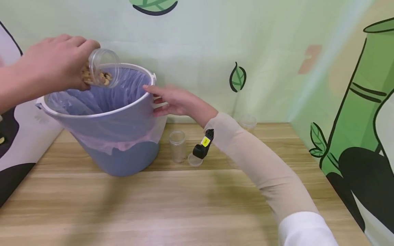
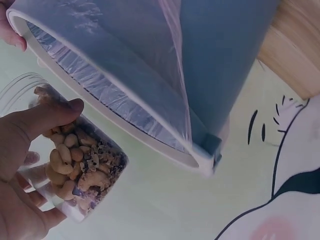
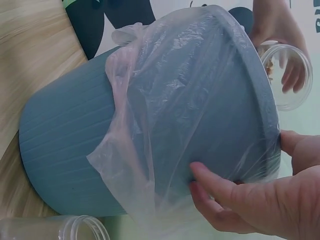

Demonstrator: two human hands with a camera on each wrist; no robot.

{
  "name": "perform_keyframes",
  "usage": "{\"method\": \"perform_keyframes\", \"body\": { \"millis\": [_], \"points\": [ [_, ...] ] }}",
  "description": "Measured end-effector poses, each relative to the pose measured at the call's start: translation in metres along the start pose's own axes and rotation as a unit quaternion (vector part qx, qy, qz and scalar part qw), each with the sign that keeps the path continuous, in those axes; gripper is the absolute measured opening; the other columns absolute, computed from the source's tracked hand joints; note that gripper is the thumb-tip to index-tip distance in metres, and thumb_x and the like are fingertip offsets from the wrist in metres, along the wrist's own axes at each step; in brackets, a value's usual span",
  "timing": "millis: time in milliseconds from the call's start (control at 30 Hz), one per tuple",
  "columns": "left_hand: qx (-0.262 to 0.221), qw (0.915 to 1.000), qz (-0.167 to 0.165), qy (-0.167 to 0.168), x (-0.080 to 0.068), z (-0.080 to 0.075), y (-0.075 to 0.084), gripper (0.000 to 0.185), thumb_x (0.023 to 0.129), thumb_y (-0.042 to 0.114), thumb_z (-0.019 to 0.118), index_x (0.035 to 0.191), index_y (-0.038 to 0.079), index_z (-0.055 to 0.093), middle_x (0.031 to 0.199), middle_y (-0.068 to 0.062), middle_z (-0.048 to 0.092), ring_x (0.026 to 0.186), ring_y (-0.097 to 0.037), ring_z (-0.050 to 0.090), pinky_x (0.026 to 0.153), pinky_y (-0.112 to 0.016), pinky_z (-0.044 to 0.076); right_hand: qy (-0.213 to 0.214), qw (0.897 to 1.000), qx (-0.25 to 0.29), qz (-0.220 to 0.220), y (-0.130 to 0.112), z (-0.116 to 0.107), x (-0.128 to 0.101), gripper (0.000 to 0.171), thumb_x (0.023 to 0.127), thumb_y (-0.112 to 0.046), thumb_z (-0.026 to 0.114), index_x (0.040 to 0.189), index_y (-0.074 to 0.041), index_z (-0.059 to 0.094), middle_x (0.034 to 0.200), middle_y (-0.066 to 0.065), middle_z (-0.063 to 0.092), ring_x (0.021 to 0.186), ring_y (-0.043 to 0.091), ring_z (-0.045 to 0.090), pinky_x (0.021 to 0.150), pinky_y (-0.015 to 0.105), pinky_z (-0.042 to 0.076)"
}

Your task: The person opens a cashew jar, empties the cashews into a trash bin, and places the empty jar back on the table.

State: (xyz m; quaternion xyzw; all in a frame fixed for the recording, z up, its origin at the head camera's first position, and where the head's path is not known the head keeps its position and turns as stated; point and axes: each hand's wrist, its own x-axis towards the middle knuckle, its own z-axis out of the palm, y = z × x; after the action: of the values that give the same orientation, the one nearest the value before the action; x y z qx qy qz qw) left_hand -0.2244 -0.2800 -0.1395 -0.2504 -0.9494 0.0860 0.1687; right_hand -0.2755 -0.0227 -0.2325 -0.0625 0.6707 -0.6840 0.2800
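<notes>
My left hand (image 1: 52,66) grips a clear plastic jar (image 1: 103,68) with cashew nuts inside, tipped with its open mouth over a blue bin (image 1: 123,157). The bin has a thin plastic liner (image 1: 101,95) and leans toward me on the wooden table (image 1: 184,205). In the left wrist view the jar (image 2: 75,160) shows nuts packed against its wall, my thumb (image 2: 45,117) across it. My right hand (image 1: 175,100) holds the bin's rim at its right side, thumb over the edge and fingers (image 3: 220,200) under the rim on the liner (image 3: 150,150).
An empty clear jar (image 1: 177,146) stands upright right of the bin, with a clear lid (image 1: 195,160) and a small black device with a yellow label (image 1: 204,145) beside it. Another clear lid (image 1: 247,121) lies near the back wall. Painted walls close in left, back and right.
</notes>
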Motion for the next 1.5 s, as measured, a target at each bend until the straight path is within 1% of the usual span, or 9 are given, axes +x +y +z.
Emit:
{"method": "perform_keyframes", "body": {
  "millis": [100, 267, 367, 467, 567, 733, 1100, 1267, 1500],
  "points": [
    [0.008, 0.9998, 0.004, -0.016, 0.001, -0.001, -0.001, 0.095, 0.057, 0.008, 0.098, 0.133, -0.009, 0.042, 0.121, -0.037, 0.051, 0.109, -0.057, 0.049, 0.086, -0.070, 0.043, 0.004, 1.000, 0.011, -0.010, 0.001, 0.000, 0.000, 0.068, 0.101, -0.029, 0.065, 0.154, -0.002, 0.033, 0.154, 0.019, 0.039, 0.136, 0.037, 0.046, 0.095, 0.047, 0.056],
    [0.020, 0.9983, 0.009, -0.055, -0.001, 0.002, -0.004, 0.102, 0.057, 0.013, 0.098, 0.137, -0.010, 0.040, 0.126, -0.039, 0.050, 0.112, -0.059, 0.049, 0.089, -0.072, 0.043, 0.007, 1.000, 0.021, -0.012, 0.009, 0.002, -0.002, 0.067, 0.101, -0.028, 0.065, 0.153, -0.001, 0.033, 0.150, 0.019, 0.041, 0.133, 0.035, 0.048, 0.094, 0.046, 0.057],
    [0.021, 0.9979, 0.009, -0.061, -0.004, 0.006, -0.005, 0.103, 0.058, 0.014, 0.098, 0.138, -0.010, 0.039, 0.128, -0.039, 0.050, 0.115, -0.058, 0.048, 0.090, -0.072, 0.042, 0.011, 0.999, 0.029, -0.012, 0.015, 0.005, -0.003, 0.066, 0.102, -0.028, 0.064, 0.152, 0.000, 0.033, 0.149, 0.020, 0.040, 0.132, 0.035, 0.048, 0.093, 0.045, 0.057],
    [0.028, 0.9980, 0.016, -0.054, -0.008, 0.011, -0.005, 0.100, 0.058, 0.012, 0.098, 0.137, -0.008, 0.040, 0.129, -0.038, 0.050, 0.118, -0.058, 0.046, 0.093, -0.072, 0.040, 0.010, 0.999, 0.034, -0.010, 0.018, 0.009, -0.005, 0.064, 0.102, -0.029, 0.063, 0.151, 0.001, 0.034, 0.150, 0.022, 0.039, 0.134, 0.036, 0.048, 0.095, 0.045, 0.056],
    [0.040, 0.9980, 0.035, -0.034, -0.011, 0.014, -0.007, 0.097, 0.055, 0.009, 0.098, 0.134, -0.008, 0.043, 0.127, -0.037, 0.052, 0.119, -0.058, 0.046, 0.096, -0.072, 0.039, 0.009, 0.999, 0.041, -0.005, 0.020, 0.011, -0.007, 0.065, 0.102, -0.030, 0.064, 0.151, 0.002, 0.035, 0.150, 0.022, 0.039, 0.133, 0.037, 0.049, 0.097, 0.046, 0.055],
    [0.063, 0.9966, 0.052, -0.008, -0.008, 0.013, -0.007, 0.099, 0.052, 0.007, 0.100, 0.131, -0.009, 0.043, 0.123, -0.036, 0.053, 0.117, -0.058, 0.048, 0.097, -0.072, 0.039, 0.006, 0.999, 0.048, -0.006, 0.019, 0.013, -0.008, 0.069, 0.102, -0.030, 0.062, 0.154, 0.001, 0.029, 0.151, 0.023, 0.036, 0.132, 0.038, 0.048, 0.101, 0.047, 0.052],
    [0.065, 0.9963, 0.053, -0.017, 0.001, -0.001, -0.006, 0.096, 0.051, 0.005, 0.099, 0.130, -0.010, 0.045, 0.119, -0.036, 0.055, 0.113, -0.057, 0.049, 0.097, -0.071, 0.040, 0.003, 0.999, 0.044, -0.004, 0.019, 0.014, -0.005, 0.070, 0.103, -0.030, 0.060, 0.157, 0.000, 0.026, 0.156, 0.024, 0.032, 0.137, 0.043, 0.044, 0.102, 0.048, 0.051],
    [0.076, 0.9949, 0.065, -0.007, -0.001, 0.001, -0.008, 0.096, 0.049, 0.004, 0.099, 0.128, -0.009, 0.046, 0.118, -0.036, 0.056, 0.111, -0.057, 0.051, 0.098, -0.072, 0.040, 0.005, 0.999, 0.041, -0.003, 0.019, 0.014, -0.005, 0.072, 0.103, -0.030, 0.061, 0.157, 0.000, 0.023, 0.156, 0.025, 0.031, 0.137, 0.042, 0.045, 0.101, 0.047, 0.052],
    [0.098, 0.9916, 0.083, 0.020, 0.001, 0.001, -0.014, 0.090, 0.051, -0.005, 0.094, 0.128, -0.010, 0.047, 0.122, -0.036, 0.055, 0.115, -0.058, 0.049, 0.103, -0.073, 0.036, 0.003, 0.999, 0.035, -0.006, 0.017, 0.013, -0.004, 0.073, 0.103, -0.030, 0.061, 0.157, 0.000, 0.023, 0.156, 0.024, 0.032, 0.136, 0.043, 0.046, 0.101, 0.047, 0.053]
  ]
}}
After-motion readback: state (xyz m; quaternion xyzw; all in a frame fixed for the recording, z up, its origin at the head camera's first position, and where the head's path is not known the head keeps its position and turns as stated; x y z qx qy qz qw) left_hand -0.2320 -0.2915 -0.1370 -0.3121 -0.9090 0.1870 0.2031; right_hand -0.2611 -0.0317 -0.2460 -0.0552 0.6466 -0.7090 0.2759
